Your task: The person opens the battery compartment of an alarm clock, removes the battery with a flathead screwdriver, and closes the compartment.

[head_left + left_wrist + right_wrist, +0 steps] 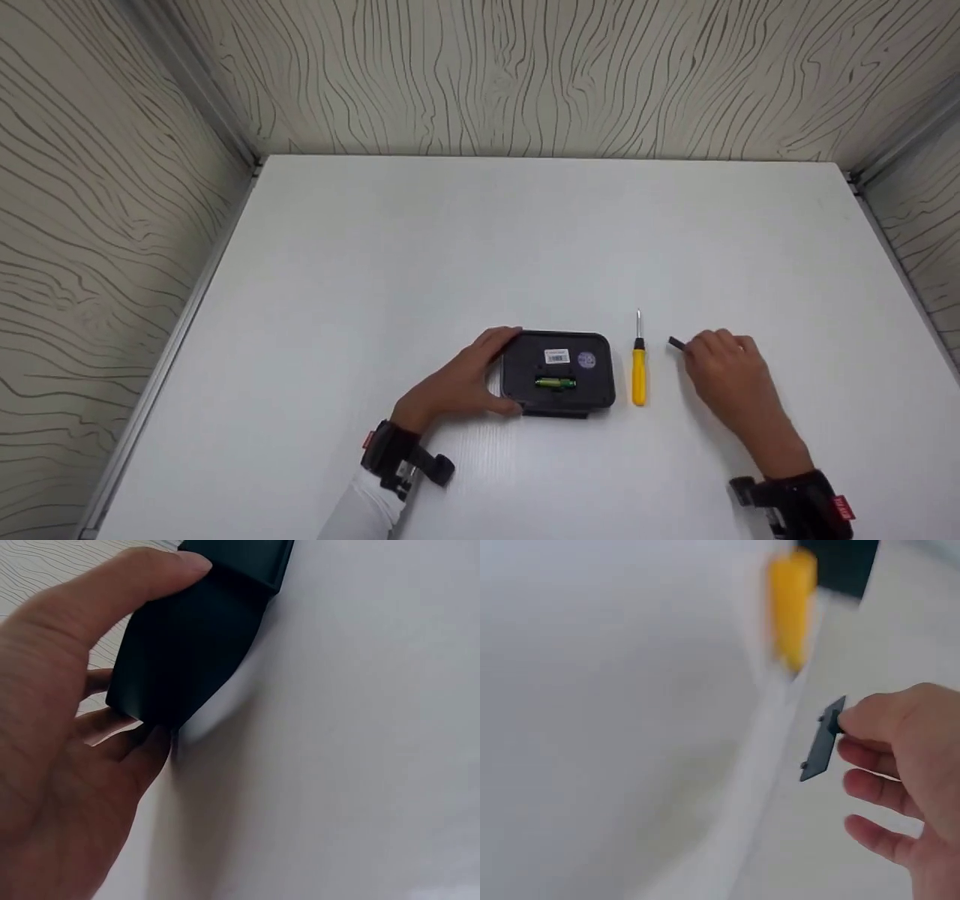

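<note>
- Head view: we see the left hand (457,379) spanning the left end of a black device (589,386) on the counter (450,240), thumb at the near corner, fingers at the far one — a wide hold that we take as meant to steady it.
- Head view, at the device: a green battery (556,382) shows in its upturned face, so we judge that it lies this way up to give access.
- Head view, to the right: a yellow-handled screwdriver (639,367) lies between the device and the right hand (727,379), tip pointing away from the person, perhaps for easy reach.
- Left wrist view: we find the fingers parted only as far as the device is deep, thumb on one side and the others opposite, gripping its end.
- Right wrist view: thumb and forefinger pinch a small dark plate (823,741) above the counter, the other fingers loosely bent and apart from it. Two nubs stand out along its far edge — we think this pinch leaves that edge unobstructed.
</note>
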`<state>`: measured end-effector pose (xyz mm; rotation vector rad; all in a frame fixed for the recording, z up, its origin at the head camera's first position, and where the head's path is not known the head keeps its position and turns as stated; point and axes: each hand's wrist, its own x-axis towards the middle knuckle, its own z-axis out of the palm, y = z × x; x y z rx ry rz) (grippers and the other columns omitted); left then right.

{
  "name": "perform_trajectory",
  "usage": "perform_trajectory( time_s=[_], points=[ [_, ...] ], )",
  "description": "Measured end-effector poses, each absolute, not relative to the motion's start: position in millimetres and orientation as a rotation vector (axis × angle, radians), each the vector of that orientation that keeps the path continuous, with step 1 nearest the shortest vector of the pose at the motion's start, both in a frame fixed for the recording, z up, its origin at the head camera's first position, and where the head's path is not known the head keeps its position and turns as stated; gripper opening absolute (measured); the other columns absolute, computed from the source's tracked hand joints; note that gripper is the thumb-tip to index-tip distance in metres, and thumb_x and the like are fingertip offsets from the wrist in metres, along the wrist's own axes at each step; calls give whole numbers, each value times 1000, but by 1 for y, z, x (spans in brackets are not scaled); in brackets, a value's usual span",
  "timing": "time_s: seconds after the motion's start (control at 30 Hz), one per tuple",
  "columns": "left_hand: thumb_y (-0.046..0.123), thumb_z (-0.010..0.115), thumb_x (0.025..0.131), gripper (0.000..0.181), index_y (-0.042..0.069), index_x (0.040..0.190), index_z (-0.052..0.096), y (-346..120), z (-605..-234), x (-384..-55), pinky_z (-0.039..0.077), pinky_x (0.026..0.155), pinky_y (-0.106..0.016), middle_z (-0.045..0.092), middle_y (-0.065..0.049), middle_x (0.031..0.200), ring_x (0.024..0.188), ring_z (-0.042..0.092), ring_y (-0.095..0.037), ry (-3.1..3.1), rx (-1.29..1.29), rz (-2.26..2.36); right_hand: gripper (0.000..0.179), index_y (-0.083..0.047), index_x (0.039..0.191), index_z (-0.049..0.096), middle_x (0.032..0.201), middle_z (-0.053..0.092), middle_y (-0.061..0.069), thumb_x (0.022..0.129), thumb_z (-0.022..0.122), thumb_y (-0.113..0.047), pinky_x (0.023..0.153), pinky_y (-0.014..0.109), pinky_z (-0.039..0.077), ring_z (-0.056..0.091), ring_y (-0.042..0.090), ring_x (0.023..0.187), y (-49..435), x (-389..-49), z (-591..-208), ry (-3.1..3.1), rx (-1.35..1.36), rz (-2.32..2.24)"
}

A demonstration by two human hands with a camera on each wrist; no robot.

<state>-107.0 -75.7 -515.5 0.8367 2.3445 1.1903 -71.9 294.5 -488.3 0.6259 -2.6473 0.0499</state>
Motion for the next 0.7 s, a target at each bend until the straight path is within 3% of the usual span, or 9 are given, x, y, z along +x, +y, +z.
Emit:
perform_trajectory(
  time_s=[0.1,0.23,0.4,0.53,0.63,0.7],
  points=[
    [41,83,71,104,25,154,23,-76,-516,-105,35,115,-40,32,6,154,141,34,-14,2352,811,1202,21,6,87,69,82,66,16,70,80,4,65,43,53,59,28,73,313,-73,-498,-2772,544,18],
    [40,82,71,104,25,155,23,-73,-516,-105,36,115,-40,32,6,153,141,34,-14,2351,807,1194,24,3,87,69,81,66,14,71,84,-7,63,41,50,57,26,72,301,-73,-491,-2825,435,179],
    [39,82,71,105,26,155,22,-75,-517,-105,36,114,-41,31,8,153,141,34,-13,2354,781,1184,38,0,105,59,81,64,11,82,77,-24,57,30,48,54,18,66,257,-76,-482,-3074,329,528],
    [38,83,70,105,28,155,21,-75,-517,-105,35,115,-42,30,9,154,142,33,-14,2350,766,1200,40,4,119,46,87,63,17,88,67,-11,62,32,52,56,19,71,239,-78,-477,-3226,205,748],
    [39,83,70,105,28,155,21,-75,-517,-105,35,115,-42,30,9,154,143,32,-14,2342,769,1207,37,4,119,49,96,65,21,86,65,-2,71,38,55,59,25,78,241,-70,-466,-3086,113,835],
    [40,83,70,105,28,155,22,-75,-517,-104,35,115,-42,30,9,154,142,33,-14,2341,767,1202,33,3,113,56,97,68,19,83,69,1,75,27,56,62,26,80,243,-62,-456,-2912,96,891]
  ],
)
